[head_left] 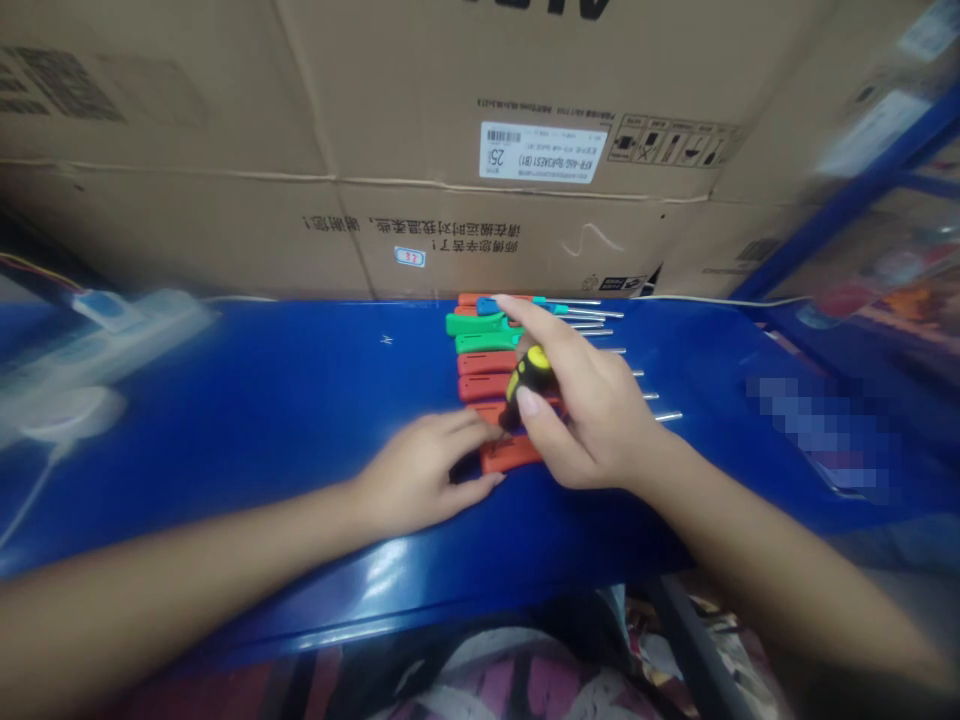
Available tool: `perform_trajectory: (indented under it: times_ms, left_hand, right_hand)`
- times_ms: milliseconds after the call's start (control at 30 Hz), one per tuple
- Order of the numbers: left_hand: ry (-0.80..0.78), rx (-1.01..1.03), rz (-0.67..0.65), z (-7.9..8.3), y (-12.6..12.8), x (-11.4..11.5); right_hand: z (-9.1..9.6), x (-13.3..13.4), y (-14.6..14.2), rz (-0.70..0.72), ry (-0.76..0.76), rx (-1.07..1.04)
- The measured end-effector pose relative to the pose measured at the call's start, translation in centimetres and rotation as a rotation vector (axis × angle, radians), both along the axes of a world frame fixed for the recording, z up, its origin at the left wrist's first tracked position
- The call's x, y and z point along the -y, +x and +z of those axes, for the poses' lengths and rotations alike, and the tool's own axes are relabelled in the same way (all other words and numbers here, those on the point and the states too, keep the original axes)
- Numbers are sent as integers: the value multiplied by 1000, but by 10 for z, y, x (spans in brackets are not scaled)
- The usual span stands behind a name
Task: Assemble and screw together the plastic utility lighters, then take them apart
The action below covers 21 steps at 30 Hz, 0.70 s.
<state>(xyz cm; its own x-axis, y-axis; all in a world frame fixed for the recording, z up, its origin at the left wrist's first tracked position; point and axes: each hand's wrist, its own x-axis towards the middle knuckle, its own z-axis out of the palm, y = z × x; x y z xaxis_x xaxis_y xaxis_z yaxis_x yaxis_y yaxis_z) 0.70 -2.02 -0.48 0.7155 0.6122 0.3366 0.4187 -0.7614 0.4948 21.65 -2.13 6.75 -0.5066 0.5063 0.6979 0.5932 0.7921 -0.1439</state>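
Left hand point(420, 465): laid low over the blue tabletop point(300, 380), fingers curled, thumb and fingertips set either side of the left end of the nearest orange handle point(514, 453); whether that end is firmly pinched cannot be told. Right hand point(600, 410): closed about a black-and-yellow tool point(525, 378), gripped between thumb and fingers, index finger extended; the tool is held tilted, its lower end near the left fingertips, contact with the orange handle not made out. Companion pieces: red handles point(480, 386), green handles point(466, 325) and a blue handle point(487, 306), laid roughly parallel in a row beyond, metal shafts point(669, 415) pointed right. Behind: one cardboard box point(225, 120), printing inverted. Handling note, by judgement: the orange handle is best braced flat against the tabletop, the tool best lined up squarely, pressure best applied gently, and the left fingertips best kept clear, since they could be struck in a slip.
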Motion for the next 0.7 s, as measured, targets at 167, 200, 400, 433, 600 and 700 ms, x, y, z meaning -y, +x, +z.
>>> perform_trajectory:
  times_ms: [167,200,400,433,600,700]
  left_hand:
    - [-12,8,3,2,0,0]
    - [-25,-2,1,2,0,0]
    - [-6,-9,9,2,0,0]
    - [-8,-14,7,2,0,0]
    - [-34,-16,-1,3,1,0]
    - [-16,3,-1,3,1,0]
  right_hand:
    - [-1,-2,1,-9,69,-43]
    - [-1,-3,1,-9,59,-36]
    - [-3,-6,2,11,72,-2]
    - [-3,-7,2,4,87,-12]
    - [-3,-7,2,-1,20,0]
    - [0,-6,3,-8,95,-13]
